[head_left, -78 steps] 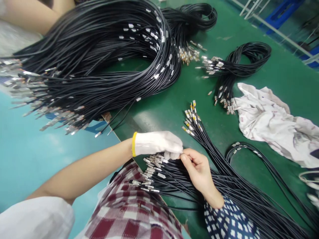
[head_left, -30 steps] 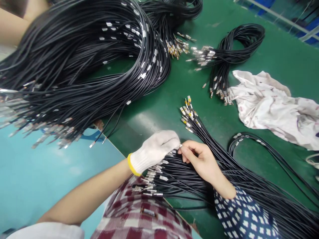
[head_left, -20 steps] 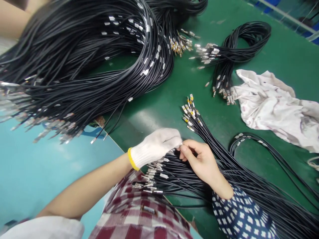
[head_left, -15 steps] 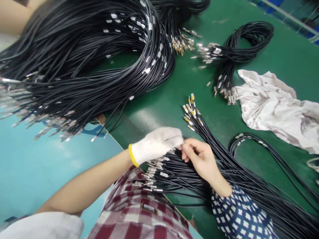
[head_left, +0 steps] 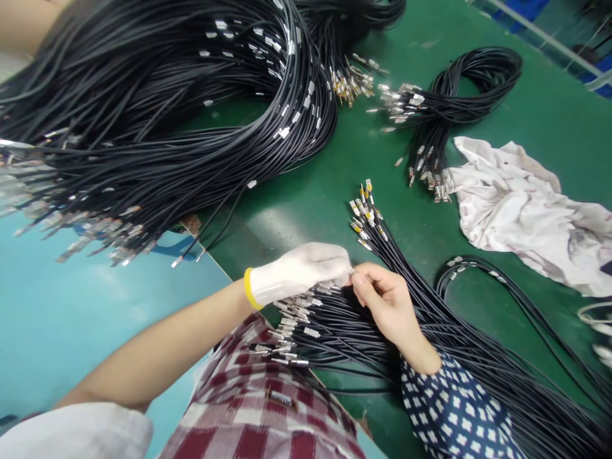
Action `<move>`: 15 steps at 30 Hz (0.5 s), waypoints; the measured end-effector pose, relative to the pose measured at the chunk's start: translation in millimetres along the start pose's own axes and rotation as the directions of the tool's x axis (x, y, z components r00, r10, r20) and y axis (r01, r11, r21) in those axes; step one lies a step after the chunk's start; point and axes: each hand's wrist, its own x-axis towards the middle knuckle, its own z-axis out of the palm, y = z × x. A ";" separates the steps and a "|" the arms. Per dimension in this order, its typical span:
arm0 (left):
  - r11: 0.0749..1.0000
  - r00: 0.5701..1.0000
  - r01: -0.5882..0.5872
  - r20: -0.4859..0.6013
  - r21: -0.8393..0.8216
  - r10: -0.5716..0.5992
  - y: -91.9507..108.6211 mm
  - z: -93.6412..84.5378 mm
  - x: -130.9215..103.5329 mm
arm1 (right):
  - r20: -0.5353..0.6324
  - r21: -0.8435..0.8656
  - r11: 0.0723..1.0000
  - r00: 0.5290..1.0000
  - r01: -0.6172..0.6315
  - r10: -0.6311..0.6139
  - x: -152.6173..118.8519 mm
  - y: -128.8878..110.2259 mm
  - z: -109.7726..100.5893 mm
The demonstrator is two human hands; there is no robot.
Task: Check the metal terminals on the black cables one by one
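My left hand [head_left: 306, 271], in a white knit glove with a yellow cuff, is closed with its fingers pressed together. Its fingertips meet those of my bare right hand [head_left: 382, 296], whose thumb and forefinger pinch at the same spot. A tiny pale tip shows between the two hands; what it belongs to is hidden. Right below them lies a bundle of black cables [head_left: 354, 335] with silver metal ends pointing left. Just beyond my right hand, another bundle of black cables [head_left: 399, 255] runs diagonally, its ends tagged white and yellow.
A large coil of black cables [head_left: 268, 143] covers the left of the green table [head_left: 306, 210], its ends overhanging the edge. Behind stands a smaller looped bundle [head_left: 471, 105]. A crumpled white cloth [head_left: 516, 204] lies at the right. Someone's arm [head_left: 29, 25] shows at top left.
My hands stay fingertip to fingertip, with only a slight shift of the right hand's fingers. The view has moved a little; the cables and cloth lie as before.
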 end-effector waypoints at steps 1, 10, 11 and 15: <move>0.999 0.999 0.007 0.032 -0.051 -0.005 -0.4 -1.2 1.1 | -0.005 0.004 1.000 1.000 0.009 -0.009 0.0 -0.5 0.1; 0.945 0.946 0.203 0.300 -0.256 -0.122 -4.1 -15.3 14.2 | 0.021 0.024 1.000 1.000 0.013 -0.013 -1.3 1.8 -2.3; 0.942 0.940 0.218 0.314 -0.255 -0.133 -5.4 -16.2 15.0 | 0.016 0.012 1.000 1.000 0.015 -0.015 -1.6 2.4 -2.3; 0.936 0.941 0.210 0.317 -0.283 -0.115 -9.8 -17.3 16.5 | -0.009 -0.040 0.999 0.999 0.034 -0.034 -2.1 3.0 -2.1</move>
